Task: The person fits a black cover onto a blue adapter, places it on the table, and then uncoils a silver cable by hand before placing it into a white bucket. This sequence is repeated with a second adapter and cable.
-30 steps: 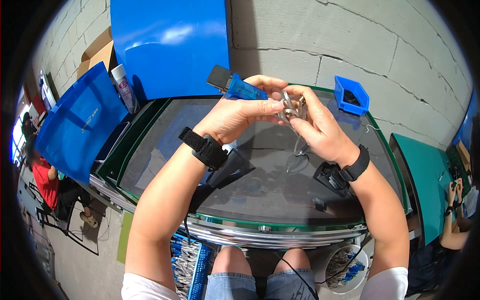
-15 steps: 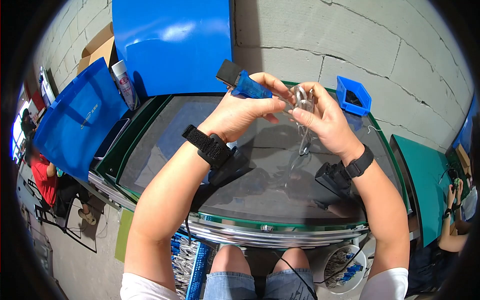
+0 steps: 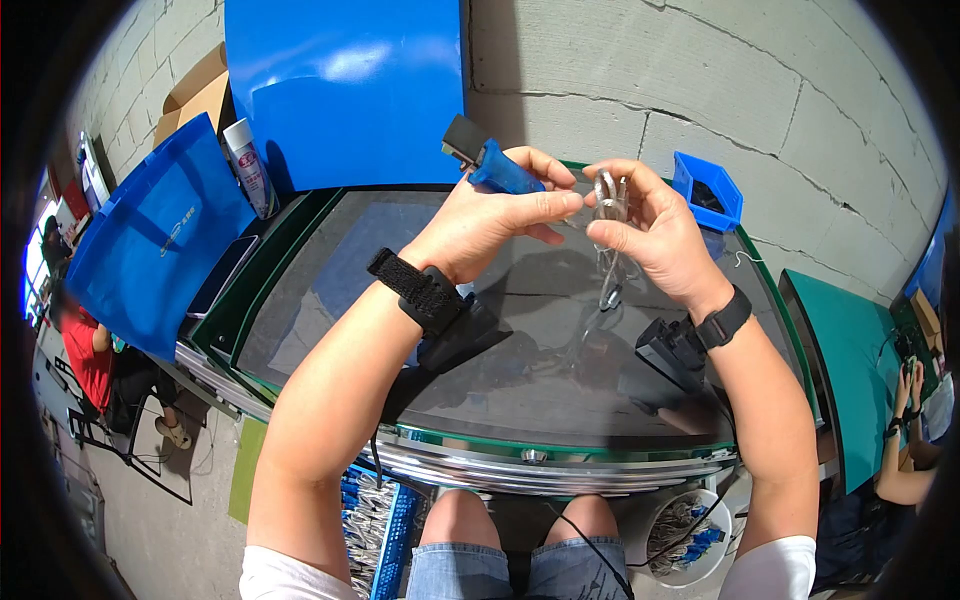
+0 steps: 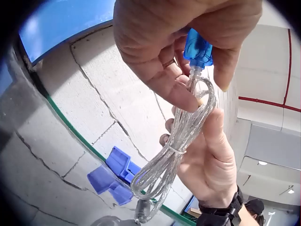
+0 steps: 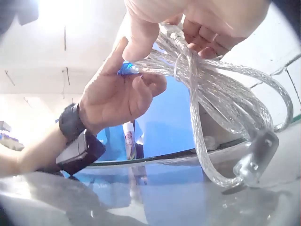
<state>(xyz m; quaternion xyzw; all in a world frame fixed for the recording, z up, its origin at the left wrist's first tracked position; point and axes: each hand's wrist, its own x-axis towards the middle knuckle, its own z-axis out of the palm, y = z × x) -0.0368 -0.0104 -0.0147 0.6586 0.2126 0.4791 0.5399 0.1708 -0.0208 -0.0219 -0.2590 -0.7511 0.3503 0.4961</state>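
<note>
My left hand (image 3: 475, 228) holds the translucent blue connector (image 3: 508, 171) of a cable, with its black end (image 3: 466, 138) pointing up and left. From the connector's other side a clear, silvery braided cable (image 4: 186, 134) runs into a long looped coil. My right hand (image 3: 665, 240) grips this coil near its upper end, fingers bent around it. A thin white tie (image 4: 177, 150) circles the strands. At the bottom of the loops hangs a small grey translucent plug (image 5: 256, 157). Both hands are raised over the dark tabletop, fingertips close together.
The dark glossy table (image 3: 450, 400) has a green rim. A small blue bin (image 3: 708, 200) stands at the back right, a spray can (image 3: 250, 170) at the left beside a blue bag (image 3: 155, 240). Below are a blue basket (image 3: 402, 545) and a white bucket (image 3: 722, 550) of cables.
My hands have drawn slightly apart, the right one moving a little right. The coil, bunched between both hands before, now hangs from the right hand. The blue connector has shifted up and right.
</note>
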